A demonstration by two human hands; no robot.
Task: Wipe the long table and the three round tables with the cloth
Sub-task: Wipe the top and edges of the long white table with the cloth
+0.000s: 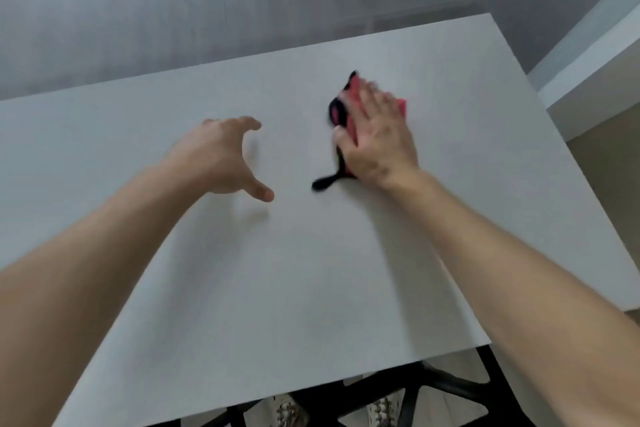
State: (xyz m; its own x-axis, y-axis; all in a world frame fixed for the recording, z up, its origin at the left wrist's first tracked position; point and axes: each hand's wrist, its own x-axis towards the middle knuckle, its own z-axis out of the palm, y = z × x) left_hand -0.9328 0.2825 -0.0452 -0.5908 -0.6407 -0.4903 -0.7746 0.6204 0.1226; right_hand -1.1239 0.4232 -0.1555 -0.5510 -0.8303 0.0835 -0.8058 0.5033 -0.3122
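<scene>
The long white table (277, 288) fills most of the view. A pink cloth with black edging (341, 111) lies on it right of centre. My right hand (379, 135) lies flat on the cloth with straight fingers and presses it onto the tabletop; the hand looks blurred. A black strip of the cloth sticks out toward me from under the palm. My left hand (225, 158) hovers just above the table left of the cloth, fingers loosely curved and spread, holding nothing.
The table's far edge runs along a grey wall (173, 10). A white ledge (595, 66) stands at the right. Below the near edge I see a black chair frame (450, 385) and my two light shoes (287, 409).
</scene>
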